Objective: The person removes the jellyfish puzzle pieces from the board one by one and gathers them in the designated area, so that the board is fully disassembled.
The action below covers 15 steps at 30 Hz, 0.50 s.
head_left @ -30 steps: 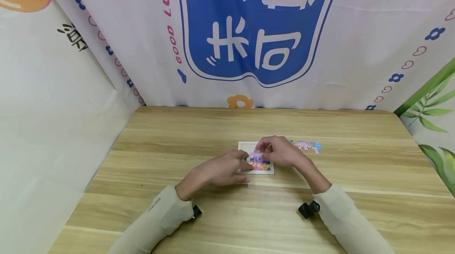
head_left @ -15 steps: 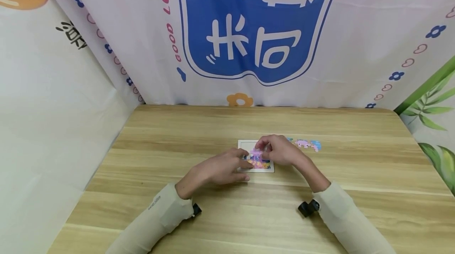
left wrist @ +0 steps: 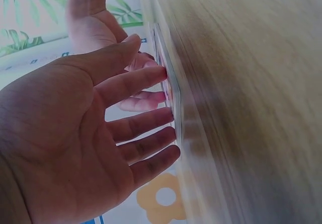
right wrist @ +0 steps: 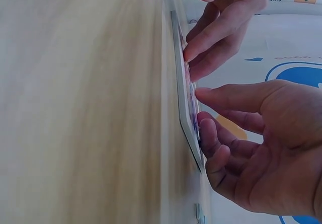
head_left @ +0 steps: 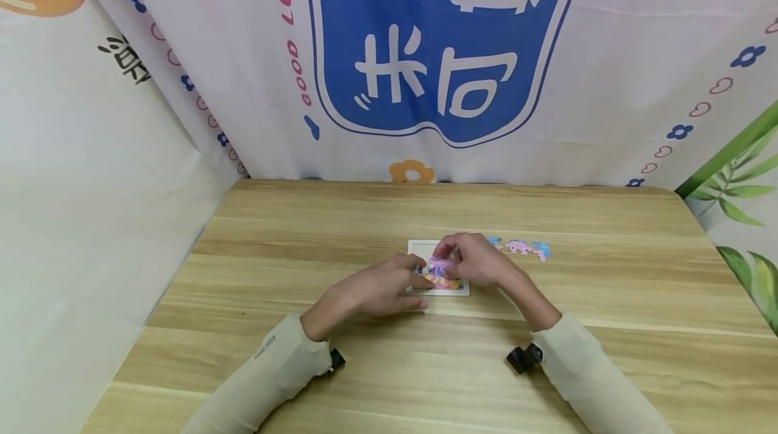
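A small white-framed jigsaw puzzle tray [head_left: 419, 245] lies on the wooden table, its lower part filled with a colourful picture. My left hand [head_left: 389, 285] reaches in from the left with fingers extended, and its fingertips [left wrist: 170, 114] rest on the tray and its pieces. From the right, my right hand [head_left: 477, 258] bends over the tray and pinches a pink-purple puzzle piece [head_left: 439, 264] between thumb and fingers. In the right wrist view the thumb [right wrist: 204, 94] is right at the tray's surface, the other fingers curl below, and the piece is mostly hidden.
Several loose puzzle pieces [head_left: 519, 246] in pink and blue lie on the table [head_left: 316, 231] to the right of the tray. A printed cloth [head_left: 583, 117] hangs along the table's back edge. Black wrist cameras [head_left: 524, 358] sit at both sleeves.
My right hand has shifted slightly left with the pink-purple piece, showing more of the loose pieces behind it. My left hand stays in place on the tray.
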Each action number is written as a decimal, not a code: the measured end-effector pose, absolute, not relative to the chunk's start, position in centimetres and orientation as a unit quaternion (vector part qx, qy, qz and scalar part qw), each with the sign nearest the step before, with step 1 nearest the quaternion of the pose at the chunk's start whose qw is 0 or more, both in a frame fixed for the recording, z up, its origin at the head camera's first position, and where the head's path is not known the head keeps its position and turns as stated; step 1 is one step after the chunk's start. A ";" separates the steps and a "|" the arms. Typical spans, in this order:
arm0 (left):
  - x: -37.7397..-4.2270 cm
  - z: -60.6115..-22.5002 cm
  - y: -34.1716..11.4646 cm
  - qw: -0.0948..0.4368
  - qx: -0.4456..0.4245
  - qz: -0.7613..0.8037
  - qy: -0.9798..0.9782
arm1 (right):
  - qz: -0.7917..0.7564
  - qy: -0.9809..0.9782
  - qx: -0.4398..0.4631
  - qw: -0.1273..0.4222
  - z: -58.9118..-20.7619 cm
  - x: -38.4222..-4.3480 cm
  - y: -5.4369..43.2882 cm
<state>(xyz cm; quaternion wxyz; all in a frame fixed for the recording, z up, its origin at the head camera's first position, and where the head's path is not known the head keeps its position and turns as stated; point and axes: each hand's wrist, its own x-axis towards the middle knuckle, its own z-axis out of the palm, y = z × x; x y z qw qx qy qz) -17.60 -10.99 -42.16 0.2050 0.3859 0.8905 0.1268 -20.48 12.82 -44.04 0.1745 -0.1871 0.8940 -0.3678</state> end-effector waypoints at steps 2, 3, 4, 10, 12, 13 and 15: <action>-17.6 -42.1 -11.0 0.206 0.386 0.128 0.890 | -0.367 0.895 -0.189 0.170 -44.1 -20.4 12.7; -17.6 -42.1 -11.0 0.206 0.385 0.129 0.890 | -0.366 0.896 -0.189 0.168 -44.1 -20.4 12.7; -17.6 -42.1 -11.0 0.206 0.384 0.130 0.890 | -0.366 0.896 -0.189 0.166 -44.1 -20.4 12.6; -17.6 -42.2 -10.9 0.206 0.381 0.134 0.891 | -0.369 0.897 -0.188 0.157 -44.3 -20.4 12.5; -17.6 -42.2 -11.0 0.205 0.381 0.134 0.891 | -0.374 0.896 -0.185 0.155 -44.3 -20.4 12.4; -17.6 -42.2 -11.0 0.204 0.382 0.134 0.891 | -0.375 0.895 -0.185 0.154 -44.4 -20.4 12.3; -17.6 -42.2 -11.0 0.202 0.383 0.135 0.891 | -0.376 0.896 -0.182 0.154 -44.4 -20.4 12.3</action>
